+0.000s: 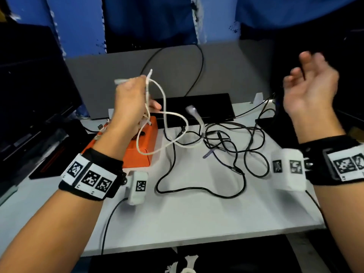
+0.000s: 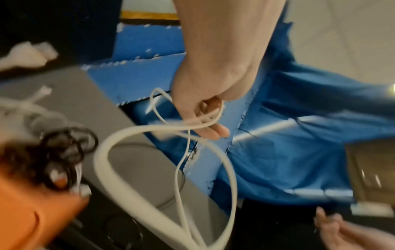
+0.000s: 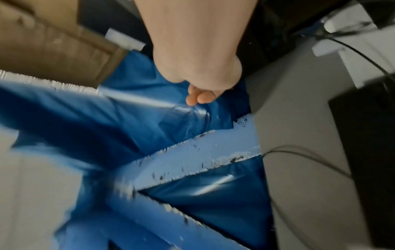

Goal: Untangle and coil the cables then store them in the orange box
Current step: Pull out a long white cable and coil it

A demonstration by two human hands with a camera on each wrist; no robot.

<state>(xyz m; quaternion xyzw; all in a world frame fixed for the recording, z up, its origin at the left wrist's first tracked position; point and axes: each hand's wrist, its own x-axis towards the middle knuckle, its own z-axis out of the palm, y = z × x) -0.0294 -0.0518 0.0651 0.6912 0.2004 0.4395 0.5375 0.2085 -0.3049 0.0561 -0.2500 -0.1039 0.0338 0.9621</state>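
One orange box, two hands, several cables.

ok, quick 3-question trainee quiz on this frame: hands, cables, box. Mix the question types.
1. True or false: the right hand grips a black cable.
2. Which cable does the left hand hold? A) white cable B) black cable C) none
3. Fill in: the orange box sits to the ____ of the black cable tangle on the table, seen from the head view.

Key:
1. False. It is raised, fingers relaxed, holding nothing.
2. A. The white cable hangs in loops from it, its far part lying in the tangle.
3. Left.
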